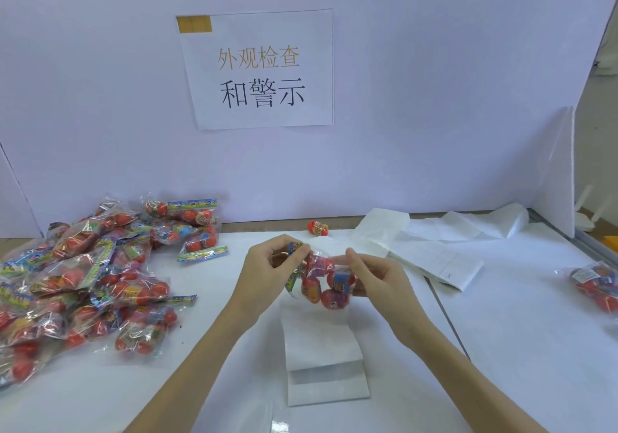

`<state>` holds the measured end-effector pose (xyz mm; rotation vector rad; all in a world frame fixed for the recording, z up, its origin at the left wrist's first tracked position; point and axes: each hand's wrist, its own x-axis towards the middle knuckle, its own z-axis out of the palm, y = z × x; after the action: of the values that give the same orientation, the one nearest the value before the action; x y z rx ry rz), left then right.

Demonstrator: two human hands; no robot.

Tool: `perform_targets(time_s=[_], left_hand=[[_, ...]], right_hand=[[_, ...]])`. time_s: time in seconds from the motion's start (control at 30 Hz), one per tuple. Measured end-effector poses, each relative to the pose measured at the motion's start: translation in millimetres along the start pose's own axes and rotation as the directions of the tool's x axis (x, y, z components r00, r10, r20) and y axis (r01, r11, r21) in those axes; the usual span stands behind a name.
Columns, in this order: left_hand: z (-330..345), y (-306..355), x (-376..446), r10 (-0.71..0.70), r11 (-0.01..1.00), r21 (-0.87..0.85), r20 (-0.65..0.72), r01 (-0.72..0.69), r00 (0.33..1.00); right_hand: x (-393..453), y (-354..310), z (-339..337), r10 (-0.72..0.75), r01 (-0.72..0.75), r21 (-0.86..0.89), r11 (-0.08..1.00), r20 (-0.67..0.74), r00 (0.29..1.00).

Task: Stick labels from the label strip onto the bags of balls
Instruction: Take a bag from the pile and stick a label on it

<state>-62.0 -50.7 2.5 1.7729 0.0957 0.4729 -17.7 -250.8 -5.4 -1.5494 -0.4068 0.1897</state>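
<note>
With both hands, left (271, 258) and right (371, 273), pinching the bag of balls (322, 282) above the worktop (501, 349), crinkly film could crease a label.

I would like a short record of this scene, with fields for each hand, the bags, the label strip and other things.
left hand: grips the top of the held bag
right hand: fingers pinch the same bag from its right side
held bag: lifted above the table
pile of bags: left on the table
single bag: far right
label strip: behind the right hand
loose ball: near the back wall
sign: on the wall
</note>
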Motion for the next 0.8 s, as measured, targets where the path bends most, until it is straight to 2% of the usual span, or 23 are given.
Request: perform_targets(time_s=[0.1,0.23,0.4,0.57,0.63,0.77,0.8], left_hand=[[4.4,2.3,-1.0,0.008,0.999,0.051,-0.031,-0.006,0.999],[15.2,-0.5,-4.0,0.003,0.991,0.137,-0.063,0.006,0.998],[21.7,-9.6,-9.8,0.111,0.966,0.251,-0.198,-0.058,0.974],[19.7,-12.0,-11.3,0.258,0.882,0.439,-0.143,-0.172,0.956],[23.9,-9.3,-12.4,0.200,0.922,0.365,-0.168,-0.128,0.965],[28.1,-5.8,-14.9,-0.009,0.990,0.132,-0.231,0.041,0.973],[27.0,-5.0,-15.4,-0.009,0.989,0.145,-0.229,0.043,0.973]], right_hand=[[2.8,1.5,-2.4,-0.023,0.021,-0.041,0.999,-0.036,0.999],[3.5,1.6,-1.2,0.040,-0.038,0.039,0.999,-0.040,0.998],[0.1,3.1,0.5,0.091,-0.099,0.055,0.994,0.122,0.988],[2.7,5.2,2.9,0.100,-0.099,-0.014,0.995,0.054,0.994],[2.4,3.8,1.3,0.108,-0.110,0.029,0.994,0.061,0.992],[0.3,2.2,0.3,0.100,-0.120,0.162,0.980,0.128,0.987],[1.2,2.3,-1.1,0.090,-0.106,0.155,0.982,0.111,0.990]])
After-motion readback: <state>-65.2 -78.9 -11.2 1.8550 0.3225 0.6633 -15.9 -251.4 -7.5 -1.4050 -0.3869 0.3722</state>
